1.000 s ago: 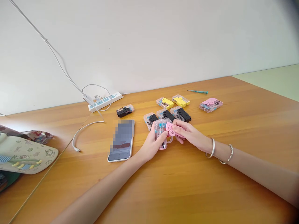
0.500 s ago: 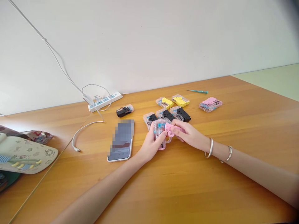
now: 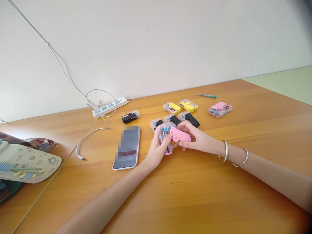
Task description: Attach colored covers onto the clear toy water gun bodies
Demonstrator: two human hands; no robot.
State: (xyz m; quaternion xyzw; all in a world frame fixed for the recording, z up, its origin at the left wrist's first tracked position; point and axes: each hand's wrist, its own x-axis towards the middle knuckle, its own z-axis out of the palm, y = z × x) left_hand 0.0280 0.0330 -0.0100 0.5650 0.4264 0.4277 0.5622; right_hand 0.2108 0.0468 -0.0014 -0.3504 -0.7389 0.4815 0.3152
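Note:
My left hand (image 3: 158,148) is closed around the clear body of a folding toy water gun (image 3: 180,135), its thumb resting near the round pivot. The gun's pink handle sticks out to the right, and blue parts show through the clear shell. My right hand (image 3: 201,138) holds the handle's free end, fingers behind it and thumb beneath. Just past my hands lie several similar toys with black handles (image 3: 191,119), partly covered by my fingers and the held gun. Two yellow-handled toys (image 3: 189,105) are behind those.
Another pink-handled toy (image 3: 220,109) and a teal screwdriver (image 3: 206,96) lie at the right. Left of my hands are a phone (image 3: 126,148) and one more black toy (image 3: 131,116). A power strip (image 3: 110,107) with white cables sits near the wall; a patterned bag-like item (image 3: 29,162) is far left.
The pink handle has swung out further from the clear body and shows more of its side. My right hand has shifted slightly right, its fingers now near the handle's end.

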